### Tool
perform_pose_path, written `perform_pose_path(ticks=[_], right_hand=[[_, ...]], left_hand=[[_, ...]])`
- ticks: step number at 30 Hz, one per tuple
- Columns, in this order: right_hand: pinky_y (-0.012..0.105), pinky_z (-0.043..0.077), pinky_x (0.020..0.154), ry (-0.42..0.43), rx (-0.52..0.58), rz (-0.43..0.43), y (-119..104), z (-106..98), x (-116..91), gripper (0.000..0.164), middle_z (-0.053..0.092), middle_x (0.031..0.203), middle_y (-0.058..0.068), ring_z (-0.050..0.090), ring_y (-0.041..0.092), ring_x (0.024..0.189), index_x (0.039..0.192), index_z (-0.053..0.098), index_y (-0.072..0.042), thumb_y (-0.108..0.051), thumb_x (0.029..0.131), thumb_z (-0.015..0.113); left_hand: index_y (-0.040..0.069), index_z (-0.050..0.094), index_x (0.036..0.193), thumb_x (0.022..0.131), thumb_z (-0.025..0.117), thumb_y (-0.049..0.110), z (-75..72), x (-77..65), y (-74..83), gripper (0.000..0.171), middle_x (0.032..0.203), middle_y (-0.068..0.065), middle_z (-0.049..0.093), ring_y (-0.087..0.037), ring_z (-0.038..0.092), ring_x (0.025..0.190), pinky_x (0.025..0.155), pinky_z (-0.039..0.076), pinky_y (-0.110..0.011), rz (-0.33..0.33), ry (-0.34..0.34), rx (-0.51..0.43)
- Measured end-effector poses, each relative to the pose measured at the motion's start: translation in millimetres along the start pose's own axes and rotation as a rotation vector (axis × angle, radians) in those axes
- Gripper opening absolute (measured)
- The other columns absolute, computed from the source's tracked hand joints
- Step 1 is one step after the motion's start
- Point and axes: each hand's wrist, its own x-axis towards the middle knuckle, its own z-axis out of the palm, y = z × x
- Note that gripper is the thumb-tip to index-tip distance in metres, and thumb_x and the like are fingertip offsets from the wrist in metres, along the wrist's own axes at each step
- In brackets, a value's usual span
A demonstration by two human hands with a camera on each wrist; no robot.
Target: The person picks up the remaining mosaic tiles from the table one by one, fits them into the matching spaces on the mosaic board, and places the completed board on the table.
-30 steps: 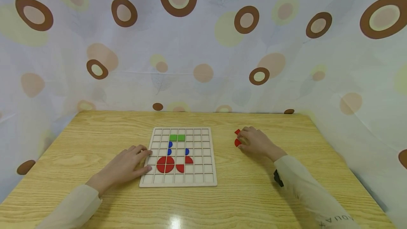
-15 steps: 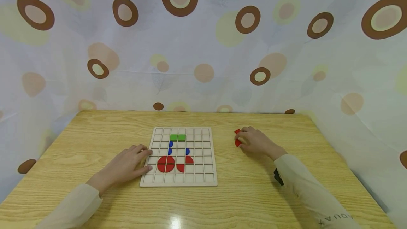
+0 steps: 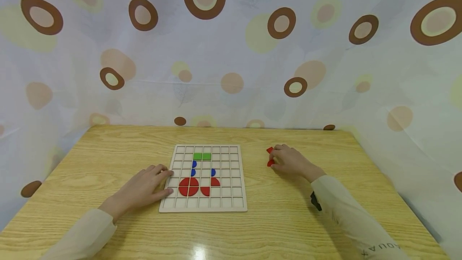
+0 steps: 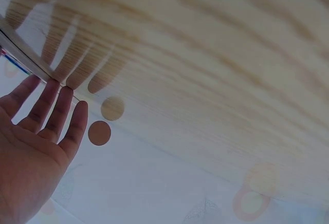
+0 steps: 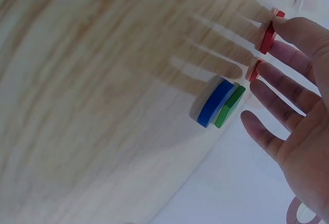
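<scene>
My left hand (image 3: 146,185) rests at the left edge of a pale wooden grid board (image 3: 227,202), fingers spread, thumb and fingertips on its rim. On the board lie green squares (image 3: 202,156), blue half-circles (image 3: 193,164) and red quarter-circles (image 3: 189,186), four of the latter joined as a disc. To the board's right, my right hand (image 3: 294,162) pinches a red quarter-circle piece (image 5: 268,35) between thumb and index finger, low at the table. A second red piece (image 3: 269,150) lies just beyond, close to the middle fingertip in the right wrist view.
In the right wrist view, a blue piece (image 5: 215,103) and a green piece (image 5: 230,107) lie near the ring and little fingers; the hand hides them in the head view. The wooden table (image 3: 223,236) meets a patterned cloth (image 3: 231,51) at back and sides.
The right index finger came forward over the nearer red piece and then drew back toward the thumb. The left hand and the board pieces stay as they were.
</scene>
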Motion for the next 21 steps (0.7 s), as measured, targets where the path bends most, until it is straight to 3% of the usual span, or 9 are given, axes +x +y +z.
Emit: perform_pose_path(ticks=[21], right_hand=[[0.038,0.044,0.068,0.029,0.0,0.01,0.6,-0.5,0.6,0.012,0.056,0.088,0.0,0.05,0.02,0.082,0.085,0.061,-0.014,-0.023,0.08,0.069]], left_hand=[[0.012,0.056,0.122,0.086,0.057,0.046,0.4,0.0,0.1,0.05,0.12,-0.005,0.054,-0.027,0.054,0.107,0.086,0.047,-0.047,-0.009,-0.015,-0.006]])
